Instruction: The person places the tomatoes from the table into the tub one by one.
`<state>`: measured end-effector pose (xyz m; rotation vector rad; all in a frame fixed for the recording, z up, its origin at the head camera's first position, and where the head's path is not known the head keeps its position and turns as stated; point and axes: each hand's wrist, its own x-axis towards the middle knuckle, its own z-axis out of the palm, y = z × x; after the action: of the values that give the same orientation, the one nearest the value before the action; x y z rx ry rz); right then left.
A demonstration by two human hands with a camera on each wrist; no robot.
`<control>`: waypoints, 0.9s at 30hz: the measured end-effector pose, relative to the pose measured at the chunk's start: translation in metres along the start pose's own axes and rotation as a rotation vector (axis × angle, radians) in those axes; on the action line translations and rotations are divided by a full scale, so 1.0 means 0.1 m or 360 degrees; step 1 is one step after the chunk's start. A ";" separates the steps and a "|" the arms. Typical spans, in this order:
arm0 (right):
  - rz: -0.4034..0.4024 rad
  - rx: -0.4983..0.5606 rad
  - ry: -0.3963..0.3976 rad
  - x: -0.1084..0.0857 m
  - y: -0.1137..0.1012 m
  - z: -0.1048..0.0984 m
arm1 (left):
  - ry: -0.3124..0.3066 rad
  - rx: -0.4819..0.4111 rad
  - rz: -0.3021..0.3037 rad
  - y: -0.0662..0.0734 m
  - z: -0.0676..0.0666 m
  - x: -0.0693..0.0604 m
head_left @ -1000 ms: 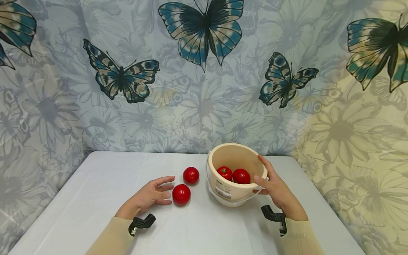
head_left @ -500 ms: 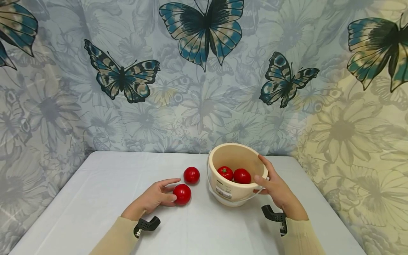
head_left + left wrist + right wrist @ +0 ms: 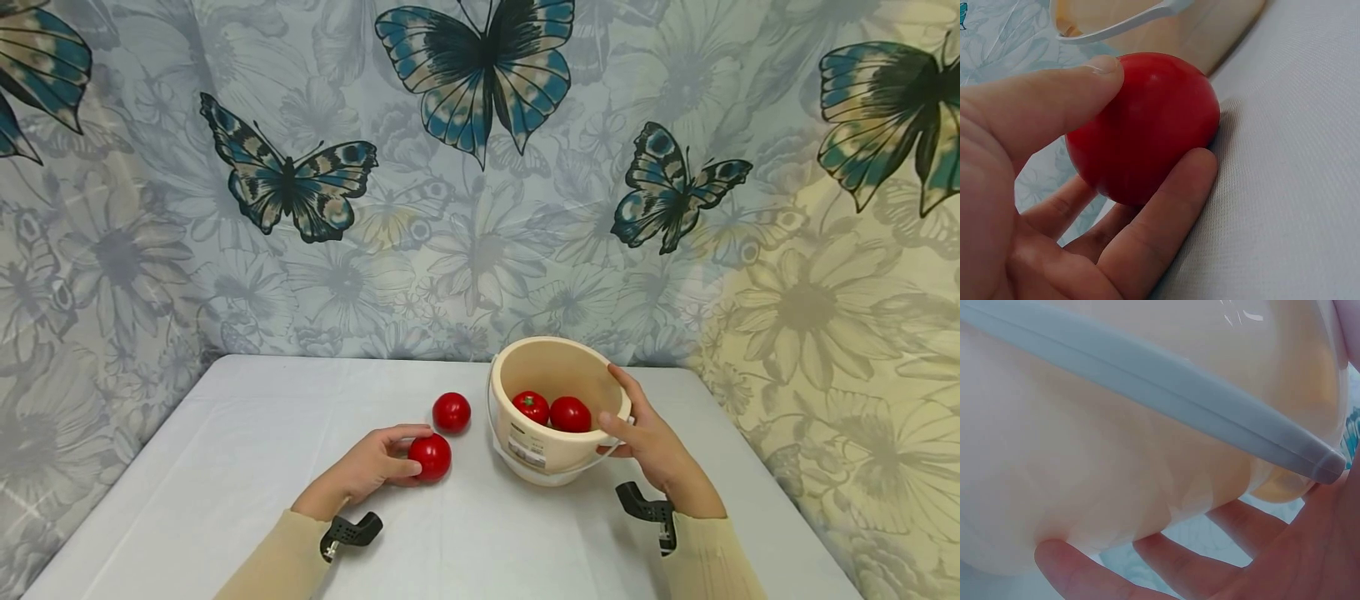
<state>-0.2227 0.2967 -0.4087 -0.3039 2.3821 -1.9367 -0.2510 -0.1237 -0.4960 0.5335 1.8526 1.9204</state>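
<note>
My left hand (image 3: 367, 464) grips a shiny red tomato (image 3: 431, 457) low on the table, thumb on one side and fingers curled round the other, as the left wrist view shows. Just behind it lies a second tomato (image 3: 452, 413), untouched. My right hand (image 3: 656, 450) holds a cream plastic bucket (image 3: 558, 367) by its right side, thumb over the rim and fingers against the outer wall. The bucket tilts toward me. Inside are a tomato with a green stem (image 3: 531, 407) and another red tomato (image 3: 571, 414). In the right wrist view the pale handle (image 3: 1147, 378) crosses the wall.
A white cloth covers the table (image 3: 247, 433). Behind it hangs a backdrop (image 3: 480, 250) printed with butterflies and flowers, close to the table's back edge. Each wrist wears a black camera mount (image 3: 352, 532).
My left hand has moved right and its fingers have closed round the nearer tomato, from loosely spread beside it. My right hand and the bucket stay put.
</note>
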 end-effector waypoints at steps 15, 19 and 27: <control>-0.0006 -0.0002 0.0001 0.00 0.03 0.00 | 0.0057 0.0057 -0.0035 0.00 0.02 -0.01; 0.0000 -0.0005 0.0006 0.00 0.03 0.00 | 0.0071 0.0059 -0.0052 0.00 0.01 -0.01; 0.0001 -0.0001 0.0006 0.01 0.04 -0.01 | 0.0096 0.0000 -0.0065 -0.01 -0.01 0.00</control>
<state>-0.2245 0.2984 -0.4120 -0.2999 2.3850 -1.9381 -0.2510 -0.1242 -0.4974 0.4389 1.8864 1.9295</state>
